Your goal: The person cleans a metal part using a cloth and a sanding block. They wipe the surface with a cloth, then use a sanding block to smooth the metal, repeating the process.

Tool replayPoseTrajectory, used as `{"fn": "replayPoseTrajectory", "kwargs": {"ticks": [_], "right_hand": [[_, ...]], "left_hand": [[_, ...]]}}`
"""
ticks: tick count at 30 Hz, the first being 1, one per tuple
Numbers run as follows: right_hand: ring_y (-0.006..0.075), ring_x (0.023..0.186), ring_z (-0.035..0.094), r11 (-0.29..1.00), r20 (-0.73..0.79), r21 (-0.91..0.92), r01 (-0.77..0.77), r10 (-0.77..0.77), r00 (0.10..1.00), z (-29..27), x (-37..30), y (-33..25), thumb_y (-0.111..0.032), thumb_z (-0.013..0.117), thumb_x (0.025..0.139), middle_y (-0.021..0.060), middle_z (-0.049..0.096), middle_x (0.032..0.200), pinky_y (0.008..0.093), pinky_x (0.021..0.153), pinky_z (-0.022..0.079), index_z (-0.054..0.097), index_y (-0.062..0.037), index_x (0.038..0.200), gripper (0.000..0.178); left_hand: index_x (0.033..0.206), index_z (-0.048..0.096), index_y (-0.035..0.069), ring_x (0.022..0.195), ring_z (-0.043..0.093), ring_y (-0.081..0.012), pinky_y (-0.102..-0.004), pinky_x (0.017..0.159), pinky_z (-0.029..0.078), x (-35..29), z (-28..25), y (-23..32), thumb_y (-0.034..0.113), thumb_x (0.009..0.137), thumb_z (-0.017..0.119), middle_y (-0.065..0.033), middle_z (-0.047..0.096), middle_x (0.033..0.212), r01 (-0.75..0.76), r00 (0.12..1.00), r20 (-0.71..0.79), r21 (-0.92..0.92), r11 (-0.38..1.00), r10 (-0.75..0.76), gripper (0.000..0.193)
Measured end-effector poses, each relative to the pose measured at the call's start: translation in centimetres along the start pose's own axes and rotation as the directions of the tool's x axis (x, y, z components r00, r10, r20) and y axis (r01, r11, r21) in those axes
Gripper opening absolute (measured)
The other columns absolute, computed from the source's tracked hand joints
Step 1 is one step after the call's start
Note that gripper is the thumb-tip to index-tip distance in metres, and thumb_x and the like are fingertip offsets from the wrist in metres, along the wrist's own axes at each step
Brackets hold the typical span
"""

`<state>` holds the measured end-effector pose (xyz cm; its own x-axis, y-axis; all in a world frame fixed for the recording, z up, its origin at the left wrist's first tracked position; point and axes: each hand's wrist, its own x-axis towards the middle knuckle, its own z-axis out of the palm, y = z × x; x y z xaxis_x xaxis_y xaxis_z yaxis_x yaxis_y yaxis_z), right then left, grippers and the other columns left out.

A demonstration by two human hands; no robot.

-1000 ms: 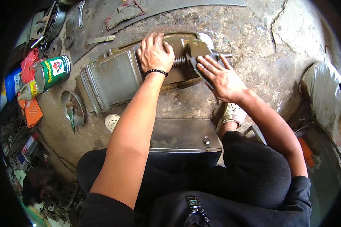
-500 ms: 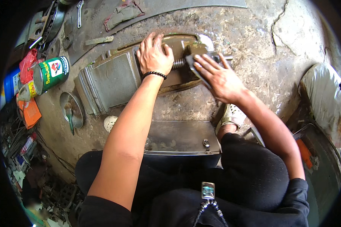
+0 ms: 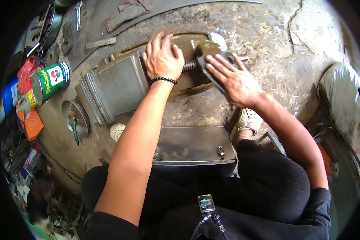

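Observation:
A large metal machine vise lies on the concrete floor in front of me, its threaded screw exposed near the right end. My left hand rests on the vise left of the screw, fingers stretched out and holding nothing. Under the fingers of my right hand is a thin dark sheet, which looks like sandpaper. That hand presses it against the block at the screw's right end. The palm and fingers hide part of the sheet and the block's near side.
A closed metal box stands between my legs and the vise. To the left are a bowl with a green-handled brush, a green can and an orange packet. Beyond lie a flat bar, a wrench and a rag.
My right hand with the dark sheet has shifted very slightly along the block. The left hand keeps its place on the vise. The whole view has tilted a little.

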<state>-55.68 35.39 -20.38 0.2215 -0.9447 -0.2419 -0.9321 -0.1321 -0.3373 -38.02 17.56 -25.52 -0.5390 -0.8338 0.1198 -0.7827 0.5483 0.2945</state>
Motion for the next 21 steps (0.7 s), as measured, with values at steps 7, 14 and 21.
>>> {"fn": "replayPoseTrajectory", "kwargs": {"ticks": [7, 14, 21], "right_hand": [[0.0249, 0.156, 0.022, 1.000, 0.055, 0.008, 0.013, -0.013, 0.998, 0.3, 0.1, -0.3, -0.021, 0.042, 0.100, 0.0100, 0.028, 0.168, 0.0540, 0.128, 0.010, 0.036, -0.0056, 0.157, 0.060], [0.0246, 0.157, 0.021, 1.000, 0.125, 0.017, 0.005, -0.007, 0.992, -1.2, 0.2, 0.9, -0.028, 0.044, 0.104, 0.0102, 0.026, 0.168, 0.0548, 0.128, 0.007, 0.037, -0.0067, 0.157, 0.058], [0.0224, 0.157, 0.021, 0.994, -0.080, -0.014, 0.107, -0.107, 0.991, -0.6, 0.1, 1.4, -0.025, 0.040, 0.102, 0.0095, 0.027, 0.168, 0.0511, 0.129, 0.008, 0.035, -0.0064, 0.158, 0.060]], "left_hand": [[0.126, 0.067, 0.015, 0.134, 0.050, -0.0312, -0.0502, 0.111, 0.038, -0.1, 0.0, -0.1, 0.027, 0.089, 0.060, -0.0102, 0.057, 0.143, 0.010, 1.000, -0.013, 0.017, 1.000, -0.010, 0.039], [0.126, 0.067, 0.015, 0.132, 0.052, -0.0297, -0.0480, 0.110, 0.039, -0.1, 0.0, -0.2, 0.026, 0.088, 0.062, -0.0087, 0.059, 0.138, -0.015, 0.999, -0.040, 0.052, 0.999, 0.017, 0.040], [0.125, 0.067, 0.016, 0.133, 0.052, -0.0297, -0.0483, 0.112, 0.038, 0.0, 0.1, -0.1, 0.025, 0.088, 0.061, -0.0079, 0.060, 0.138, -0.004, 1.000, -0.030, 0.050, 0.999, 0.006, 0.038]]}}
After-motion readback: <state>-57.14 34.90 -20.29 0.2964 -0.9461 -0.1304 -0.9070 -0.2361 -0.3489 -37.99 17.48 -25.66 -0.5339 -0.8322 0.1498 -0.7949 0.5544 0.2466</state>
